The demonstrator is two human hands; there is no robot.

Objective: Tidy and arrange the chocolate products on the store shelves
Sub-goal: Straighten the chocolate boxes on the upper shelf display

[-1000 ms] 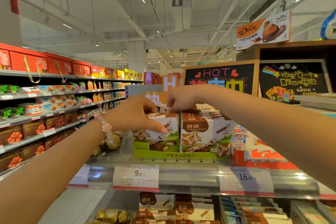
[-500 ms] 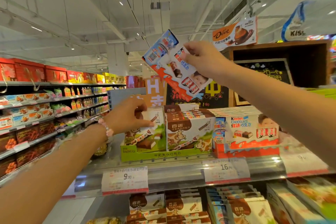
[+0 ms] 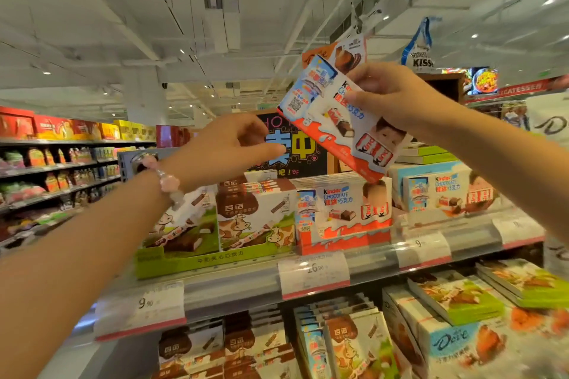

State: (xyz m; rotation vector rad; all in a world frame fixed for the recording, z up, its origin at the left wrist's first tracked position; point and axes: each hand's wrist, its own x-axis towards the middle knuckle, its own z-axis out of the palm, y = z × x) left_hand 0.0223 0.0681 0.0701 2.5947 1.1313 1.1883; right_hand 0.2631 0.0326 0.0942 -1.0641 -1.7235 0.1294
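Head view: the left hand (image 3: 228, 148) and its forearm hide much of the left cow-printed box (image 3: 184, 224) in the green tray (image 3: 215, 261); its grip is loosely curled, holding nothing. The right hand's (image 3: 391, 95) grip pinches a Kinder box (image 3: 335, 120), tilted in the air above the shelf (image 3: 234, 286). An orange tray (image 3: 341, 240) holds more Kinder boxes. Price tags are blurred.
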